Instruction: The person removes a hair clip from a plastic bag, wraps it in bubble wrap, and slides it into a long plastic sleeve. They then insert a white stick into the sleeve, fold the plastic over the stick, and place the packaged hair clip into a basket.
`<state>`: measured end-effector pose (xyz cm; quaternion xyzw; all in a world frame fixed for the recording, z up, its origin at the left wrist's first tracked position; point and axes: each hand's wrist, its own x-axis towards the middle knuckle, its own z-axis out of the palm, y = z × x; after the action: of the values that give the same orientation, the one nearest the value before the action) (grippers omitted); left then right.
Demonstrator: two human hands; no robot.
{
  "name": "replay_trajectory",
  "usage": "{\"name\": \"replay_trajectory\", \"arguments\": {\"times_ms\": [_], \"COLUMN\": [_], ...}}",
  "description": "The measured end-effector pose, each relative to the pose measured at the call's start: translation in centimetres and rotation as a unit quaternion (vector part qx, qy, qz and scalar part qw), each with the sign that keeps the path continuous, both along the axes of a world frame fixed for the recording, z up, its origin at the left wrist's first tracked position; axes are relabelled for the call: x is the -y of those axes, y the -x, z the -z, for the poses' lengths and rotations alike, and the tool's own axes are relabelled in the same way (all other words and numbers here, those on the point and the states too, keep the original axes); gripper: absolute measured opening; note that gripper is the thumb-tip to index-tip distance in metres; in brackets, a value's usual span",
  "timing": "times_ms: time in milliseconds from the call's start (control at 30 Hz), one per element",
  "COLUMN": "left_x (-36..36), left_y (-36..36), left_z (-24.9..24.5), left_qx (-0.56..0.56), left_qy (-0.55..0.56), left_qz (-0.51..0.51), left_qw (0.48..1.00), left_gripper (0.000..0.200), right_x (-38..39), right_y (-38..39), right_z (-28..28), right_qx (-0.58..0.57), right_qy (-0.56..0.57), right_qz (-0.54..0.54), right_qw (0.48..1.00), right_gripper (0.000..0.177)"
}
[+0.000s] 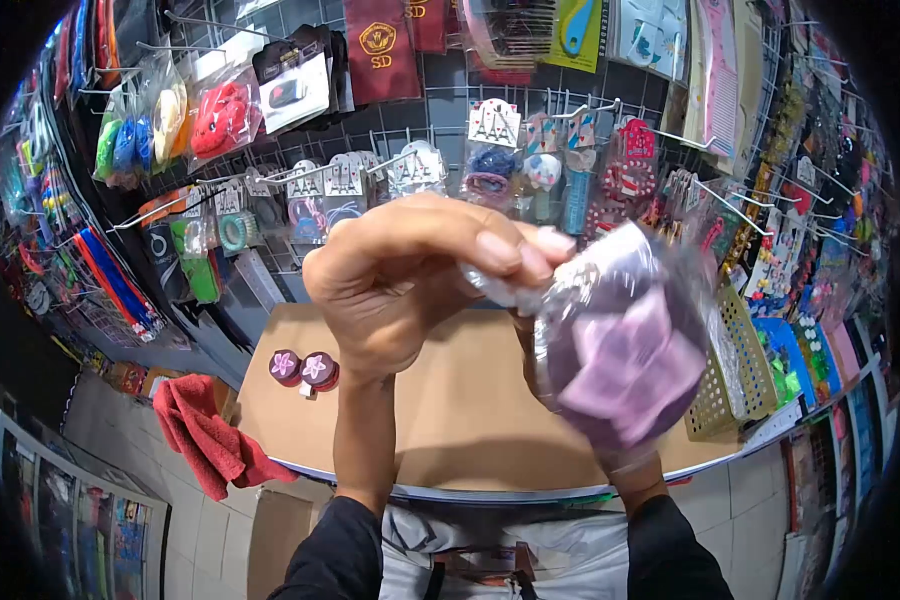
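Note:
A round, dark purple piece with a pink flower on it (630, 370) hangs close to the camera in a clear plastic wrapper, blurred by motion. My left hand (400, 275) is closed, its fingertips pinching the wrapper's gathered upper left edge. Behind the package is my right hand (527, 350), mostly covered by it; a strip of skin shows along its left side, and the hand appears to hold it from behind. Two smaller round, dark red pieces with pink flowers (302, 370) lie side by side on the brown table (450, 440), left of my left forearm.
A red cloth (210, 430) hangs off the table's left side. On the right stands a yellow perforated basket (730, 370) with plastic packets around it. Behind the table, a wire grid wall (450, 110) carries hooks with packaged hair ties, combs and small goods.

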<state>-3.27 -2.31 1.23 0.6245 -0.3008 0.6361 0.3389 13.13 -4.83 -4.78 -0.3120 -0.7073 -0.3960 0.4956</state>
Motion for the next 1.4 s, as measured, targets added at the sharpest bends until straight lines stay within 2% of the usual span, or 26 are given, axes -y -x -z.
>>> {"name": "replay_trajectory", "arguments": {"times_ms": [33,100,133,167,200,267,300,400,500,600,633,767,867,967,1067,1100,1200,1233,1333,1400], "left_x": [0.3,-0.3,-0.5,-0.4,-0.6,-1.3,-1.7,-2.1,-1.0,-0.7,-0.7,-0.9,-1.0,-0.4,-0.5,0.1,0.8,1.1,1.4,1.1], "left_y": [-0.2,0.4,0.8,1.2,1.7,2.5,2.9,3.1,2.5,1.6,1.5,1.1,0.6,-0.2,0.0,0.3,-0.4,-0.9,-1.4,-1.6], "left_z": [0.0,-0.3,-0.3,-0.2,-0.4,-0.9,-1.2,-0.6,-0.9,-0.7,-0.7,-0.4,-0.3,0.0,-0.1,-0.3,-0.2,0.1,0.1,0.4], "left_qx": [0.014,-0.007,-0.017,-0.043,-0.07,-0.124,-0.163,-0.233,-0.268,-0.265,-0.264,-0.269,-0.278,-0.292,-0.269,-0.293,-0.269,-0.257,-0.257,-0.243], "left_qy": [0.02,-0.009,-0.023,-0.005,-0.023,-0.058,-0.081,-0.063,-0.066,-0.087,-0.088,-0.084,-0.035,0.076,0.018,0.044,0.098,0.177,0.187,0.213], "left_qz": [0.034,0.017,0.009,-0.007,-0.066,-0.182,-0.226,-0.336,-0.375,-0.409,-0.414,-0.43,-0.402,-0.338,-0.299,-0.277,-0.255,-0.257,-0.325,-0.323], "left_qw": [0.999,1.0,1.0,0.999,0.995,0.974,0.957,0.91,0.885,0.869,0.867,0.858,0.872,0.892,0.915,0.914,0.923,0.915,0.891,0.889], "left_gripper": [0.016,0.013,0.011,0.009,0.009,0.01,0.018,0.016,0.022,0.021,0.021,0.024,0.022,0.02,0.022,0.024,0.022,0.018,0.018,0.017], "right_x": [1.1,3.4,2.8,2.9,2.7,3.1,3.1,2.9,3.2,4.1,4.1,4.0,4.0,4.7,5.0,5.0,4.9,4.8,3.6,3.3], "right_y": [0.7,2.0,1.9,1.3,0.6,-0.2,-0.5,-2.4,-3.4,-3.1,-2.9,-3.0,-2.9,-2.6,-2.5,-2.5,-2.2,-2.2,-2.3,-2.2], "right_z": [-1.4,-4.2,-4.8,-5.4,-5.8,-6.4,-6.5,-6.9,-6.8,-7.2,-7.1,-6.9,-6.6,-6.8,-7.0,-7.0,-7.0,-7.0,-6.4,-6.3], "right_qx": [-0.017,-0.053,-0.065,-0.043,-0.029,-0.064,-0.086,-0.085,-0.144,-0.16,-0.177,-0.158,-0.171,-0.174,-0.166,-0.168,-0.148,-0.136,-0.099,-0.105], "right_qy": [0.025,0.071,0.059,0.11,0.15,0.24,0.271,0.345,0.452,0.483,0.475,0.436,0.409,0.371,0.334,0.322,0.288,0.278,0.241,0.241], "right_qz": [-0.043,-0.129,-0.204,-0.225,-0.239,-0.254,-0.252,-0.272,-0.316,-0.216,-0.212,-0.164,-0.164,-0.145,-0.133,-0.129,-0.109,-0.101,-0.075,-0.055], "right_qw": [0.999,0.988,0.975,0.967,0.959,0.935,0.925,0.894,0.822,0.833,0.835,0.871,0.881,0.901,0.918,0.923,0.94,0.946,0.963,0.963], "right_gripper": [0.031,0.027,0.03,0.031,0.026,0.022,0.017,0.014,0.017,0.022,0.026,0.025,0.025,0.021,0.016,0.014,0.013,0.013,0.015,0.016]}}
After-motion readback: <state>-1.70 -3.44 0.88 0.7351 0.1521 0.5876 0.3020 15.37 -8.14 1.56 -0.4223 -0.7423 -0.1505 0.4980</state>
